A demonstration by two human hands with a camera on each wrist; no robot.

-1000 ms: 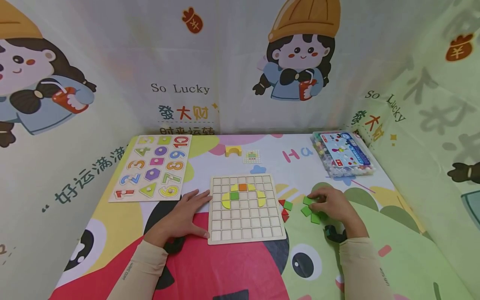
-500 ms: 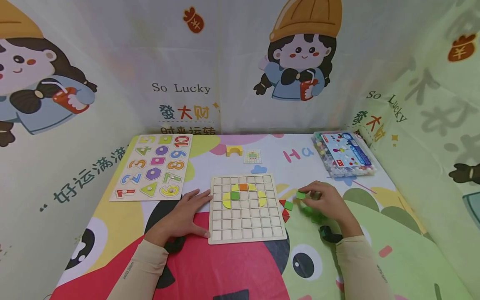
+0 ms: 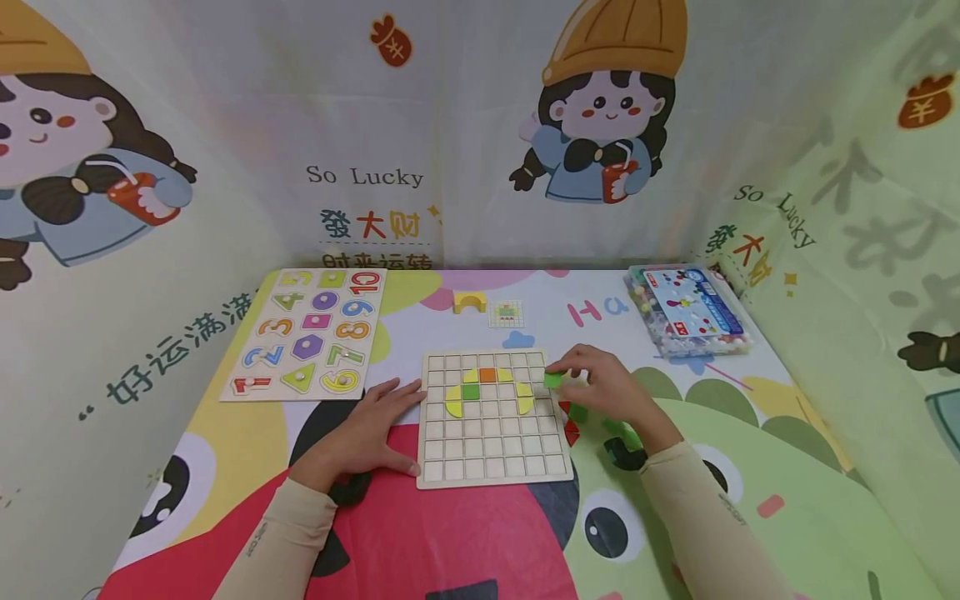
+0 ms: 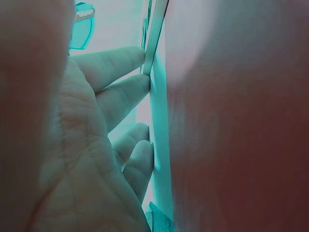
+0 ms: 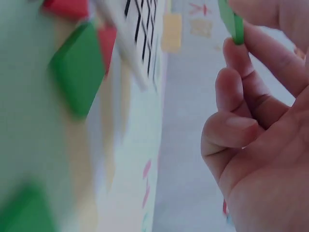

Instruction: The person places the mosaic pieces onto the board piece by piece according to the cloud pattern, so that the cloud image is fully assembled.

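Note:
A wooden grid board [image 3: 495, 450] lies mid-table, with several yellow quarter-round tiles [image 3: 453, 408], an orange square tile [image 3: 487, 376] and a green square tile [image 3: 471, 392] in its upper cells. My right hand [image 3: 603, 387] pinches another green square tile [image 3: 553, 380] between thumb and fingers, over the board's right edge; the right wrist view also shows that green tile [image 5: 232, 21]. Fingers spread, my left hand [image 3: 367, 433] touches the board's left edge. Red triangle tiles [image 3: 572, 433] lie right of the board beside a loose green tile [image 5: 79, 70], partly hidden by the right hand in the head view.
A number puzzle board [image 3: 300, 342] lies at the left. Behind the grid board are a yellow arch block [image 3: 469, 302] and a small pattern card [image 3: 506, 314]. At the back right stands a clear plastic box [image 3: 686, 308]. More green tiles [image 5: 26, 212] lie under the right hand.
My right hand has picked up a green square tile from the loose pile and carried it left to the board's right edge. The left hand stays where it was.

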